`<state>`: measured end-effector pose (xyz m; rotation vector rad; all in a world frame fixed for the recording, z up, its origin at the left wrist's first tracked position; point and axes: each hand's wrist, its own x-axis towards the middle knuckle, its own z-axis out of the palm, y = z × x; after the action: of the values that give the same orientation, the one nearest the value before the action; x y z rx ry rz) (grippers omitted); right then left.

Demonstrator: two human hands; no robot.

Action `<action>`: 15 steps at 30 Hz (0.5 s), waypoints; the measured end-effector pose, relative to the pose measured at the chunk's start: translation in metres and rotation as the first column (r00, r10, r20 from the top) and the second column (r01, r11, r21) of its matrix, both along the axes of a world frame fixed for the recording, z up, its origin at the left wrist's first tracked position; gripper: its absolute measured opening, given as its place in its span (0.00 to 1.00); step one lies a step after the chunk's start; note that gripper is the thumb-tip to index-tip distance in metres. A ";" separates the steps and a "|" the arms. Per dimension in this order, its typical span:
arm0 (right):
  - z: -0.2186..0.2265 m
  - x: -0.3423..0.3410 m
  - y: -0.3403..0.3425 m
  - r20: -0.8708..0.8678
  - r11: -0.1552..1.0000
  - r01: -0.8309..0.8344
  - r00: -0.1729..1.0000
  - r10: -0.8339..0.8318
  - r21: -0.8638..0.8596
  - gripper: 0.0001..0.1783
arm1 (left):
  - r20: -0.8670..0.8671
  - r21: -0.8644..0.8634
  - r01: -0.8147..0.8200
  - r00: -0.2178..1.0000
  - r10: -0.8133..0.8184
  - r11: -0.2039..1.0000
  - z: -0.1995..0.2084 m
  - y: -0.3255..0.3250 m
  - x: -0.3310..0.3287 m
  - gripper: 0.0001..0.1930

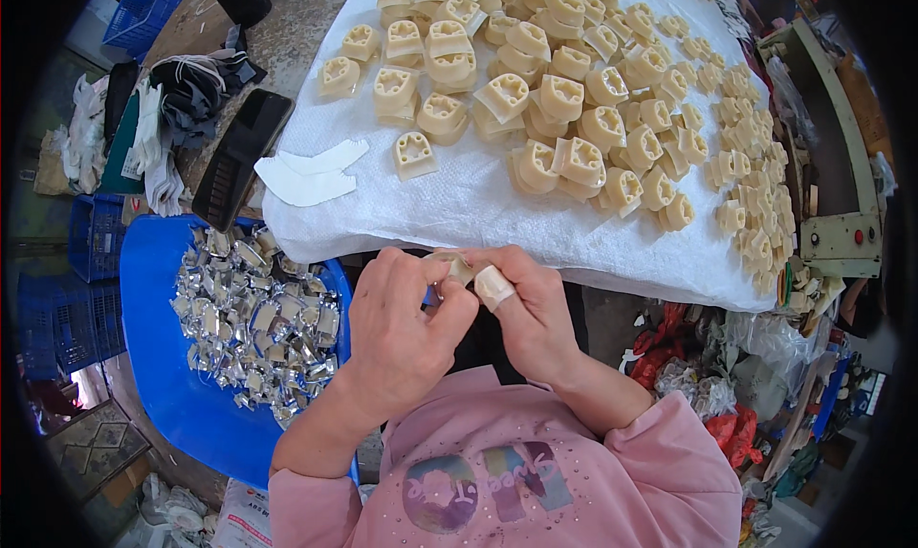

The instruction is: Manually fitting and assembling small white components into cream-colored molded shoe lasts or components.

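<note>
In front of my chest, just off the near edge of the white-covered table, both hands are closed around a small cream moulded piece (pixel 457 268). My left hand (pixel 397 323) pinches it with curled fingers, which hide much of it. From the other side my right hand (pixel 537 318) grips it, the thumb bent inward. A pale wrap (pixel 493 288), like tape, covers that thumb's tip. Beyond the hands lie many similar cream pieces (pixel 579 161), heaped and scattered, with hollowed tops and some thin film-like edges.
At left stands a blue plastic tub (pixel 153 309) of small silvery and cream pieces. White cloth (pixel 354 208) covers the table. A white paper-like piece (pixel 311 173) and a dark phone-like object (pixel 244 156) lie at its left. A pale green metal frame (pixel 851 204) stands right, plastic bags below.
</note>
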<state>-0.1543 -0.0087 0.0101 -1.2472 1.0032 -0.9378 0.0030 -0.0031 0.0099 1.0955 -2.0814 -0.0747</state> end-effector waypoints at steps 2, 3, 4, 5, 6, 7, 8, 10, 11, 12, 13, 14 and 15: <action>0.001 -0.001 -0.007 -0.285 0.984 -0.105 0.957 0.061 -0.144 0.14 | 0.061 0.059 -0.024 0.998 0.021 0.998 -0.001 -0.001 0.003 0.11; -0.001 -0.003 -0.012 -0.283 0.984 -0.109 0.957 0.064 -0.145 0.14 | 0.063 0.059 -0.028 0.998 0.024 0.998 -0.005 -0.001 0.004 0.11; -0.005 -0.008 -0.016 -0.195 0.983 -0.143 0.974 0.119 -0.113 0.14 | -0.129 0.115 -0.004 0.991 0.019 0.993 -0.010 0.000 0.006 0.12; -0.009 -0.012 -0.022 -0.107 0.980 -0.179 0.980 0.170 -0.084 0.15 | -0.319 0.166 0.031 0.948 0.024 0.986 -0.013 0.000 0.008 0.13; -0.011 -0.015 -0.028 0.024 0.978 -0.191 0.981 0.193 -0.082 0.15 | -0.409 0.194 0.058 0.912 0.027 0.979 -0.013 0.002 0.010 0.13; -0.009 -0.021 -0.036 0.128 0.963 -0.248 0.964 0.234 0.106 0.14 | -0.408 0.193 0.057 0.913 0.027 0.979 -0.014 0.004 0.010 0.13; -0.013 -0.022 -0.039 0.211 0.950 -0.286 0.944 0.255 0.129 0.15 | -0.503 0.211 0.130 0.864 -0.007 0.969 -0.017 0.004 0.008 0.13; -0.019 -0.023 -0.046 0.291 0.935 -0.323 0.918 0.271 0.147 0.17 | -0.594 0.218 0.206 0.804 -0.038 0.954 -0.018 0.004 0.006 0.12; -0.019 -0.024 -0.049 0.274 0.919 -0.383 0.898 0.345 0.097 0.20 | -0.558 0.210 0.242 0.825 -0.088 0.947 -0.017 0.004 0.006 0.12; -0.020 -0.024 -0.051 0.254 0.896 -0.441 0.873 0.416 0.048 0.22 | -0.519 0.204 0.279 0.843 -0.138 0.938 -0.017 0.005 0.006 0.12; -0.021 -0.023 -0.052 0.254 0.897 -0.440 0.874 0.414 0.049 0.22 | -0.520 0.205 0.281 0.843 -0.139 0.938 -0.017 0.005 0.005 0.12; -0.023 -0.021 -0.054 0.226 0.903 -0.426 0.885 0.406 0.047 0.22 | -0.494 0.199 0.239 0.862 -0.113 0.951 -0.018 0.005 0.005 0.11; -0.024 -0.018 -0.054 0.199 0.910 -0.413 0.896 0.397 0.045 0.22 | -0.467 0.191 0.196 0.880 -0.087 0.962 -0.019 0.004 0.004 0.11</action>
<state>-0.1727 -0.0627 -0.0135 -1.2104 0.5957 -0.6601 0.0072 0.0007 -0.0092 0.9440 -1.7455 -0.6084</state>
